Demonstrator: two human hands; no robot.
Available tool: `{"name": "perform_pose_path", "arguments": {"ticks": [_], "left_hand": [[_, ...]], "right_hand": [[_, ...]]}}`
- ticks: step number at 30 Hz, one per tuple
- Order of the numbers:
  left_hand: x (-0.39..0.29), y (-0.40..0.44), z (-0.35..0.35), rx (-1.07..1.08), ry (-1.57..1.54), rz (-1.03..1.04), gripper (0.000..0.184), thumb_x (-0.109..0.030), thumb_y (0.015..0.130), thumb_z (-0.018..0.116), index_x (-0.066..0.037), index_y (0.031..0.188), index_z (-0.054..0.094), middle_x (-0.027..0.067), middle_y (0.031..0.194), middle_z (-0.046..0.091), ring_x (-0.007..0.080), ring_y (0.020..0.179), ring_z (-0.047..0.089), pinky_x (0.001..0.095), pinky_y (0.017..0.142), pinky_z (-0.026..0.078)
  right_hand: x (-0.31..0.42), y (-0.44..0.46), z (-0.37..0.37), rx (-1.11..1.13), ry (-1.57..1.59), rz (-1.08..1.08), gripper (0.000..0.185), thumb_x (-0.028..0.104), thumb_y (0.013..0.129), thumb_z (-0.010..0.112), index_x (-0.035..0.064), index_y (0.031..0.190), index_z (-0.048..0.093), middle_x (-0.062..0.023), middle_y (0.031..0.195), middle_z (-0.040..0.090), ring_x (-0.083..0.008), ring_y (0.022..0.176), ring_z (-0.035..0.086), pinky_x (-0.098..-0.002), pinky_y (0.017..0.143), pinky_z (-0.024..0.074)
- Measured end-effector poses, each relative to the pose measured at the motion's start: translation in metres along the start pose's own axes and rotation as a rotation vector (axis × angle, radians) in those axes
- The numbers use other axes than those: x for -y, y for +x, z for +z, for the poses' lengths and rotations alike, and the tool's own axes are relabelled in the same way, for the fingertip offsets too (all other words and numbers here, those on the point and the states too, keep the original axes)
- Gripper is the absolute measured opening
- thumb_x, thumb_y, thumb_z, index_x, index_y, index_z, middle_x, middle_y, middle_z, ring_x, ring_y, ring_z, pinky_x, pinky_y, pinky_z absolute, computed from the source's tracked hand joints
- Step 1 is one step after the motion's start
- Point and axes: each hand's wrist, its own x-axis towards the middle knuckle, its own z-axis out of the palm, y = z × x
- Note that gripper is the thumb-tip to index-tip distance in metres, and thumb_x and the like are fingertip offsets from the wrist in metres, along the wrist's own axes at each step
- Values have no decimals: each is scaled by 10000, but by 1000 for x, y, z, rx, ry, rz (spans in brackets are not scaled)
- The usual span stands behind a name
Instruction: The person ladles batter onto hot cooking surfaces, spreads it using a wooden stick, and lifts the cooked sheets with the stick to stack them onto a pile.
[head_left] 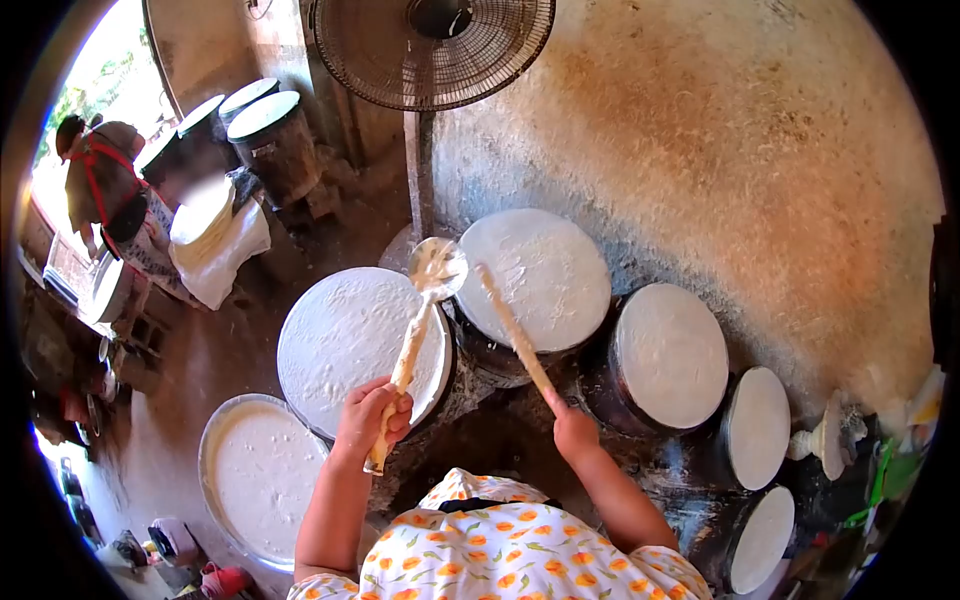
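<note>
My left hand is wrapped round the wooden handle of a ladle, whose round, batter-coated bowl is raised near the gap between two white-topped drums. In my right hand is the lower end of a wooden stick, its tip pointing up beside the ladle bowl. Beneath the ladle handle is the left drum, its round top white and bubbly. The stick's upper part overlaps the back drum, which has a smeared white top. A wide metal basin of white liquid stands at the lower left.
More white-topped drums curve along the right side. A fan stands at the top, before a stained wall. At the left, another person bends beside covered drums and a white sack.
</note>
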Motion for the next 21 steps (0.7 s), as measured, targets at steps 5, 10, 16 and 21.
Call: {"name": "perform_pose_path", "arguments": {"ticks": [5,10,16,21], "left_hand": [[3,10,-23,-101,111,55,133,-91,887,440,28,915,492,78,688,486,88,452,391,209,358,319],[14,19,-23,-124,75,-18,93,-75,881,444,10,853,469,95,704,500,114,474,416,236,380,333],[11,-3,-12,379,-820,-294,439,-143,933,401,118,1270,298,15,699,384,72,519,399,209,376,386],[-19,-70,21,335,-562,216,442,-144,959,365,120,1302,278,58,738,427,77,498,427,208,360,386]], "right_hand": [[-2,-51,13,-106,573,-208,589,-51,763,485,159,1312,509,-203,1095,626,-270,877,661,-309,737,503],[12,-76,-3,-101,776,-191,566,-80,753,489,123,1278,541,-172,1142,618,-234,938,653,-263,781,490],[-34,-35,-17,-344,24,-104,646,12,772,537,322,1334,467,-200,773,601,-372,672,594,-460,610,487],[-51,5,-7,-201,262,-133,626,22,776,530,306,1331,463,-255,775,607,-429,711,590,-498,654,468]]}}
